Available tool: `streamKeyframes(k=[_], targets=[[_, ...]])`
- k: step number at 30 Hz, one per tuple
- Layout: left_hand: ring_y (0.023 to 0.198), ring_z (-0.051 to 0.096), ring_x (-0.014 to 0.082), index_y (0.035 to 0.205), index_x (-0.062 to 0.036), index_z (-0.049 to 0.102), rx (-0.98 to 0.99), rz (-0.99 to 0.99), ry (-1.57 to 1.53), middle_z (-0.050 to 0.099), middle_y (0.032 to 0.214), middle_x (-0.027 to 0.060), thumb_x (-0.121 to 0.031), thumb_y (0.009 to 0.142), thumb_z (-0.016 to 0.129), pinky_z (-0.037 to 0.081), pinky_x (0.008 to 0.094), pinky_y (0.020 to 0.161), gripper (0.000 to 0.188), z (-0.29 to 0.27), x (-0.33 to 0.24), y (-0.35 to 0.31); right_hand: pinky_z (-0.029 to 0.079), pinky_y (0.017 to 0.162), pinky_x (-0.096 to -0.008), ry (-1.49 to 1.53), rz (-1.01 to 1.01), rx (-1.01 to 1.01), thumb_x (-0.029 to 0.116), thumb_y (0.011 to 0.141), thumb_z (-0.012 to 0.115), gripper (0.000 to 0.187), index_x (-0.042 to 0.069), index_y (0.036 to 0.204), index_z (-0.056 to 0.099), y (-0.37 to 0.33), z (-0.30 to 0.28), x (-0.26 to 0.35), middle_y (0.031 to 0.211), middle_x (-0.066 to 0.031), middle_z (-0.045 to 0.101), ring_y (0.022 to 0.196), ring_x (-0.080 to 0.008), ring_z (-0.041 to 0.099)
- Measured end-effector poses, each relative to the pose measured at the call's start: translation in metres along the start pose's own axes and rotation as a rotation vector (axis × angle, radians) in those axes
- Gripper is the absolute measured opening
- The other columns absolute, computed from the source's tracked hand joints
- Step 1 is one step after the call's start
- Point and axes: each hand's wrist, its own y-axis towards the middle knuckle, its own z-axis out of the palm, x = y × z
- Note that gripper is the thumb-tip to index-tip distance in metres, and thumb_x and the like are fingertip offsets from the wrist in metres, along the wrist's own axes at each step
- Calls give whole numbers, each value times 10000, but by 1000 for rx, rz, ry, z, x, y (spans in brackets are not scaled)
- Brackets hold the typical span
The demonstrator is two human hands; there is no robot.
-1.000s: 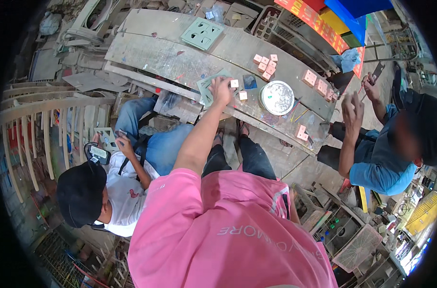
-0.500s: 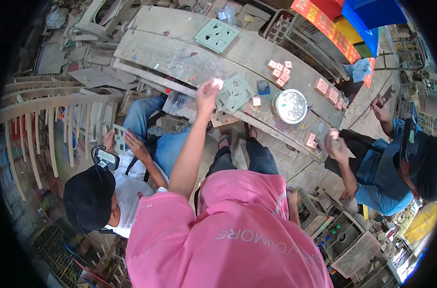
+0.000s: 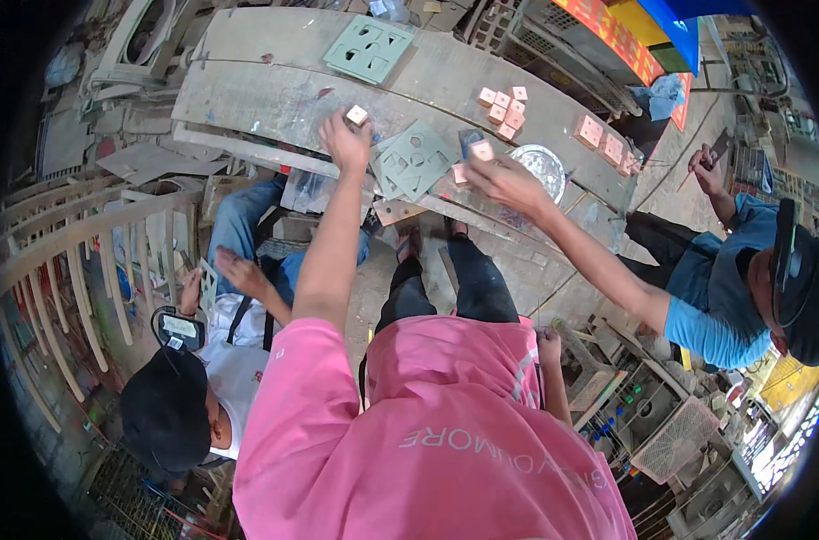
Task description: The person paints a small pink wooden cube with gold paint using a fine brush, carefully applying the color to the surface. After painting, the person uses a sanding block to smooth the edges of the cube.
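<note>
At the table's front left, my left hand [image 3: 342, 142] pinches a small pale wooden block [image 3: 356, 114] at its fingertips. Just right of it lie overlapping grey-green boards with cut-out shapes [image 3: 393, 162]. My right hand [image 3: 549, 340] hangs low beside my right hip, partly behind my pink shirt; its fingers do not show clearly. A co-worker's hand [image 3: 510, 183] reaches in from the right, holding a pinkish block [image 3: 481, 150] above the table. Another small block [image 3: 460, 173] lies below that hand, by the boards.
A stack of cut-out boards [image 3: 346, 61] sits farther back. Several pink blocks [image 3: 515, 120] stand in a cluster, and more blocks [image 3: 589, 132] lie at the right. A round metal tin [image 3: 553, 165] is partly behind the co-worker's arm. Another person [image 3: 219, 306] sits at my left with a cut-out board.
My left hand has moved left and away from me with the block, off the boards. The right co-worker's hand has swung in over the table with a block. The view has shifted.
</note>
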Motion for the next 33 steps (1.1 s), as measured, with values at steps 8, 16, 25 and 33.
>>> streamKeyframes(k=[8,16,25,33], targets=[[1115,416,354,1124,-82,539,-12,83,-78,530,1127,132,-161,687,721,299,505,946,479,-26,-48,-89,414,541,-239,36,2,30,52,844,520,171,-6,886,675,1,19,-25,668,-30,601,582,-85,520],[1160,389,336,1161,-116,515,264,81,-144,506,1205,95,-130,667,731,285,511,936,539,-5,-51,-120,389,512,-244,34,-5,16,64,853,514,167,0,873,667,7,12,-13,639,-10,571,557,-80,493],[1152,401,293,1184,-137,539,376,316,-70,515,1244,41,-178,680,747,257,499,919,546,26,-91,-85,405,523,-235,110,3,10,24,855,501,166,-13,873,662,-1,7,-23,639,-28,583,555,-84,506],[1064,494,250,1108,-113,616,448,161,-170,630,1064,80,-176,730,734,319,439,889,401,44,-101,-72,392,520,-224,76,25,-10,77,857,541,146,1,868,665,-3,5,-27,646,1,581,561,-64,495]])
